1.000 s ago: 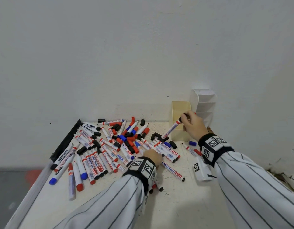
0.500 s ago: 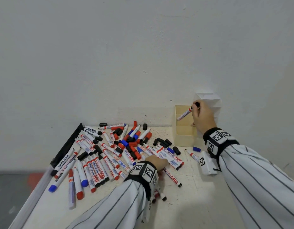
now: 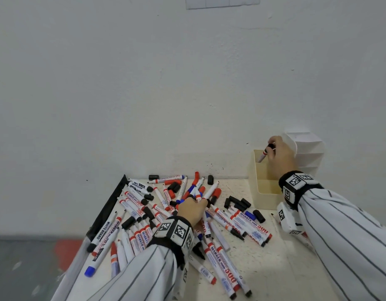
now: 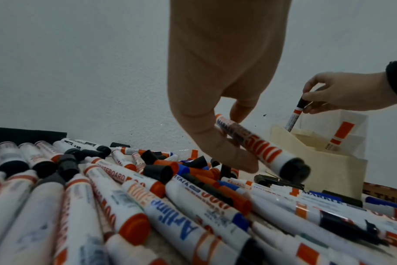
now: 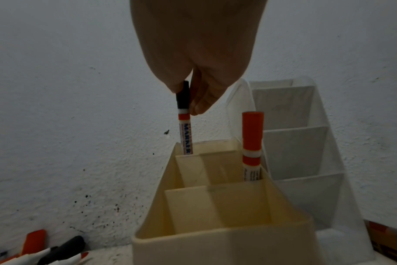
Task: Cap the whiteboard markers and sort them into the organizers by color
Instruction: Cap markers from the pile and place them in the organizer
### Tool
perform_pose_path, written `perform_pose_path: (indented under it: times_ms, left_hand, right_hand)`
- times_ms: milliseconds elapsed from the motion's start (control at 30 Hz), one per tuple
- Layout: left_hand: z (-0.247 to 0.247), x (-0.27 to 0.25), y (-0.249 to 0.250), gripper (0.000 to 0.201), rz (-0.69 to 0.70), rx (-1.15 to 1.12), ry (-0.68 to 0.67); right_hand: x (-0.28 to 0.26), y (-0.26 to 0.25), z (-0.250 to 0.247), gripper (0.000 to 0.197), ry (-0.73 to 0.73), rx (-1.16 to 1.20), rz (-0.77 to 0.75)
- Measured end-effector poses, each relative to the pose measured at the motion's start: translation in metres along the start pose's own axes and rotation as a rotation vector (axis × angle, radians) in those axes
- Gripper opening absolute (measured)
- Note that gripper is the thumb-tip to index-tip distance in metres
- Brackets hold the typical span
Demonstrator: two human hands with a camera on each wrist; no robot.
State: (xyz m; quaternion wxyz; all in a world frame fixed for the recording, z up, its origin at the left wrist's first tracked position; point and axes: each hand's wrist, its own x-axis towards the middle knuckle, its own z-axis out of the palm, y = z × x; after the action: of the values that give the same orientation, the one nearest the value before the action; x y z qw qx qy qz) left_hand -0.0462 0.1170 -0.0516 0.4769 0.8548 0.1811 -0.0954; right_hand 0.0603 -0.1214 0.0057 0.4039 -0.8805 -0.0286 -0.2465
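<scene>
One black-capped marker [image 5: 184, 125] stood nearly upright in the rear compartment of the cream organizer [image 5: 227, 238], its lower end below the rim, pinched at the cap by the fingertips of the right hand [image 5: 200, 59]. A red-capped marker [image 5: 252, 145] stood in the next compartment forward, against its right wall. Just beside the cream organizer, against the wall, stood a white organizer [image 5: 306, 152] with tiered compartments. To the left, the left hand [image 4: 218, 86] reached down over the pile of markers [image 3: 144, 213] strewn across the desk [image 3: 274, 268], its thumb and fingers curled round a second marker [image 4: 261, 148] with a black end, held tilted just above the heap. Loose black, red and blue caps [image 3: 237, 203] lay mixed among the markers. Both sleeves were white with dark stripes, each wrist wearing a black band with printed square tags.
</scene>
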Motion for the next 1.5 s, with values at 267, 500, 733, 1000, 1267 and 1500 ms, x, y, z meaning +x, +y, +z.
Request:
perform_pose_path:
  times_ms: [267,500,733,1000,1267,1500]
  left_hand:
    - [-0.003,0.010,-0.008,0.018,0.092,-0.056,0.074]
    - [0.004,0.008,-0.011,0.015,0.140,-0.011,0.083]
    - [0.008,-0.005,-0.014,0.013,0.157,0.016,0.092]
    - [0.001,-0.019,-0.023,0.018,0.159,0.070,0.137]
    - [0.004,-0.029,-0.028,0.014,0.120,0.033,0.133]
    - [0.000,-0.032,-0.028,0.013,0.114,0.015,0.121]
  right_hand:
    - [-0.002,0.011,0.019,0.030,-0.261,-0.154,0.099]
    - [-0.017,-0.005,0.019,0.018,-0.246,-0.299,-0.033]
    - [-0.073,-0.038,0.021,0.012,-1.105,-0.377,0.099]
    - [-0.122,-0.018,0.045,0.024,-1.064,-0.561,-0.100]
    - [-0.119,-0.002,0.043,0.037,-0.716,-0.481,0.014]
    - [-0.119,0.010,0.055,0.045,-0.822,-0.647,0.026]
